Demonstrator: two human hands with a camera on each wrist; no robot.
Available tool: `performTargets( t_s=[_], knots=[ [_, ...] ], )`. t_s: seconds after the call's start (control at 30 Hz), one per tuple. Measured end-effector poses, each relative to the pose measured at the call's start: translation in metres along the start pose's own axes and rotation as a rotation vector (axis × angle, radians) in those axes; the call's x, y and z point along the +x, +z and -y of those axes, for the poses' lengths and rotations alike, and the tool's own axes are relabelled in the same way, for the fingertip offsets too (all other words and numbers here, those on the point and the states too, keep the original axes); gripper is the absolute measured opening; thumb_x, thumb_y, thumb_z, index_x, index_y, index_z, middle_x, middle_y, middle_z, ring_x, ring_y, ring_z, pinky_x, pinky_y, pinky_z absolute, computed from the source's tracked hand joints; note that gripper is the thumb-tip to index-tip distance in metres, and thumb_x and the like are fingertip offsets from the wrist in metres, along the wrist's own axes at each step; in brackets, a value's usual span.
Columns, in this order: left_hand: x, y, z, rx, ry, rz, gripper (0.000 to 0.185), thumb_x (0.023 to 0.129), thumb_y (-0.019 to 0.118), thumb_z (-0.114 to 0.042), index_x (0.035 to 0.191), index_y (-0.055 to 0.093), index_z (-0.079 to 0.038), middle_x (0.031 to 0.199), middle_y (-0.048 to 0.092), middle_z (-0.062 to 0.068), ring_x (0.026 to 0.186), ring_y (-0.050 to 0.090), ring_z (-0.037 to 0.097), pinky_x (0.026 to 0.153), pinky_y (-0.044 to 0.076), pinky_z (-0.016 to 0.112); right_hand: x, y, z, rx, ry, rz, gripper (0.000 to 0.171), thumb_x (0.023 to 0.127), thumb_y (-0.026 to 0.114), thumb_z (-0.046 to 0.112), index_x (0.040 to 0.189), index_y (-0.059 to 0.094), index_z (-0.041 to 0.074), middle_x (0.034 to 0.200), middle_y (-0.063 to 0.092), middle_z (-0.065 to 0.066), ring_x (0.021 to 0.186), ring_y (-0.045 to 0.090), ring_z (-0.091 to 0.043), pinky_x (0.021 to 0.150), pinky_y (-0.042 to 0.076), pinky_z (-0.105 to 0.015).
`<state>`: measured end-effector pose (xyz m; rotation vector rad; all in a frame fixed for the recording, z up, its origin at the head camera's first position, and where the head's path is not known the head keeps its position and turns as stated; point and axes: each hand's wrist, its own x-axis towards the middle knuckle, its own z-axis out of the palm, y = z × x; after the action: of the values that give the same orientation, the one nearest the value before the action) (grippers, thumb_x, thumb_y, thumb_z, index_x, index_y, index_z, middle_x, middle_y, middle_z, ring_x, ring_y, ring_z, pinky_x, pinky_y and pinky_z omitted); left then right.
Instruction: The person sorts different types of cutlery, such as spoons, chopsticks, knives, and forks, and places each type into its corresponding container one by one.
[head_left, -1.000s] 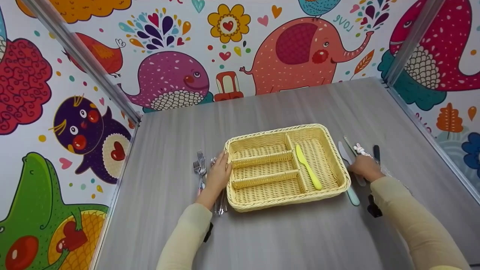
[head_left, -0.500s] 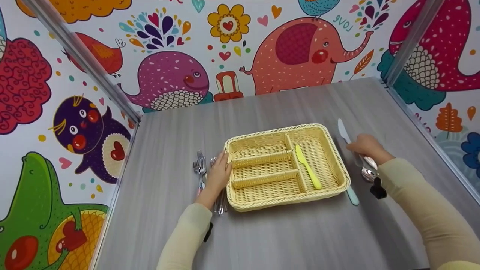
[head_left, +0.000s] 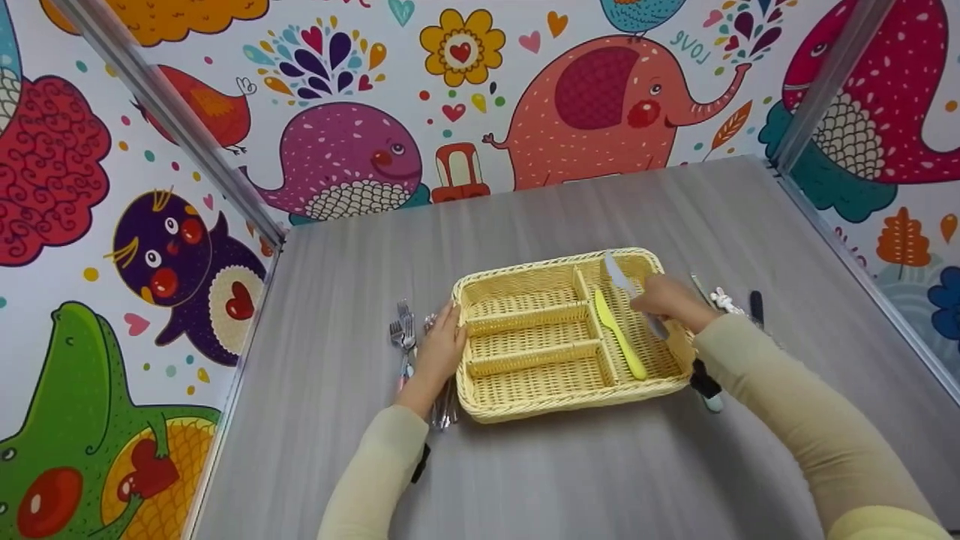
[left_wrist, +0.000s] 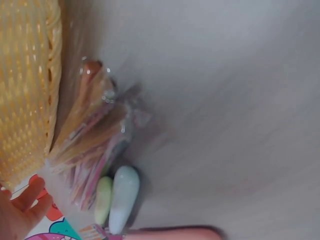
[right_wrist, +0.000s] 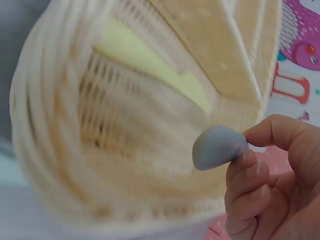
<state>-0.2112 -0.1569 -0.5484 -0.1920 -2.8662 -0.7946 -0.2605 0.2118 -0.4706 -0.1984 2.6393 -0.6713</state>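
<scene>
Right hand moved from tabletop at basket's right side to over wicker cutlery basket, fingers pinched on grey knife. Knife hangs above long right compartment, beside yellow knife lying there. Left hand rests flat, fingers straight, against basket's left rim, steadying. Step judged: placing knife; next calls for lowering parallel to yellow one. Left wrist view alone shows wrapped cutlery bundle; right wrist view shows grip on handle end.
</scene>
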Motion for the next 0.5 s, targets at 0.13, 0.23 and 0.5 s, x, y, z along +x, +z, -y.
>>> performTargets(
  t_s=[0.13,0.23,0.5],
  knots=[
    [0.0,0.001,-0.002,-0.004,0.001,0.01,0.045,0.095,0.046,-0.024,0.135,0.043,-0.005,0.143,0.038,0.012,0.117,0.048,0.038,0.094,0.041,0.049,0.007,0.019,0.001,-0.044,-0.015,-0.002,0.028,0.072,0.05,0.01,0.047,0.039,0.015,0.04,0.035,0.005,0.037,0.033,-0.009,0.039,0.026,-0.022],
    [0.0,0.002,-0.003,-0.005,-0.011,0.024,0.045,0.095,0.045,-0.025,0.136,0.042,-0.006,0.144,0.037,0.011,0.119,0.047,0.038,0.095,0.041,0.048,0.011,0.029,0.0,-0.106,-0.041,-0.004,0.025,0.068,0.048,0.006,0.043,0.044,0.011,0.038,0.037,0.004,0.035,0.035,-0.01,0.041,0.028,-0.021],
    [0.0,0.005,-0.005,0.001,-0.014,0.028,0.045,0.095,0.044,-0.024,0.136,0.043,-0.005,0.144,0.036,0.01,0.118,0.048,0.037,0.095,0.041,0.047,0.01,0.045,-0.004,-0.142,-0.074,0.022,0.02,0.064,0.047,0.001,0.049,0.04,0.012,0.051,0.039,-0.003,0.045,0.035,-0.015,0.04,0.027,-0.023]
  ],
)
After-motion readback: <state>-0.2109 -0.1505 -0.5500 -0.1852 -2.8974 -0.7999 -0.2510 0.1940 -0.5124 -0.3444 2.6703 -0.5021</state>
